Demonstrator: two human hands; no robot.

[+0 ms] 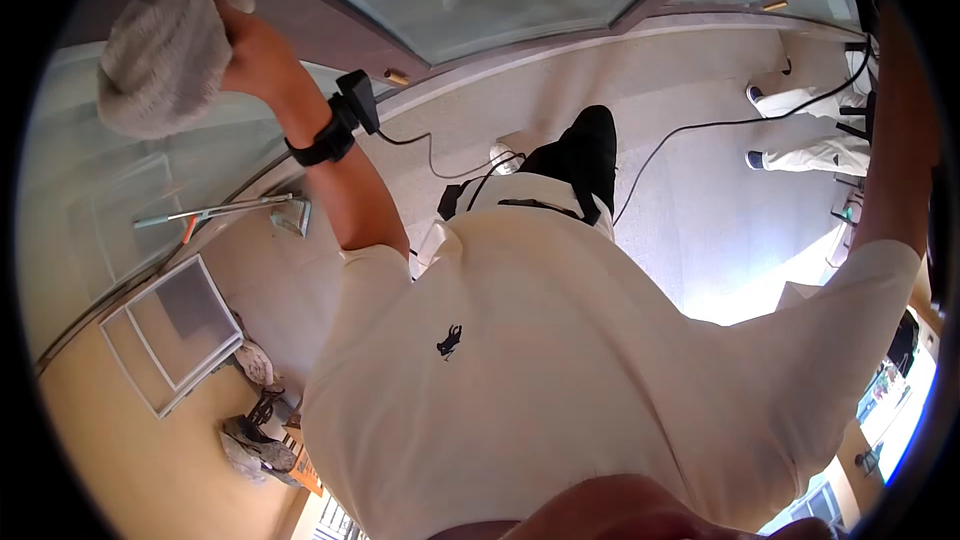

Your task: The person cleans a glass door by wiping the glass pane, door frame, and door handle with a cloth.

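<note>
My left hand [245, 52] is raised at the upper left, its fingers wrapped round a light grey, bunched-up cloth [165, 65]. Behind the cloth are a brown window frame [340, 15] and glass panes [110, 180]; whether the cloth touches them I cannot tell. A black strap with a small box [340, 120] is on my left wrist, and a thin cable runs from it. At the right edge my right arm reaches upward, but its hand lies outside the visible picture.
A long-handled squeegee-like tool [215, 210] leans by the glass at left. Below it lie a white-framed screen panel [172, 335] and bags [262, 450] by an orange box. A black cable [690, 127] crosses near my legs. Another person's light trousers [815, 155] show at right.
</note>
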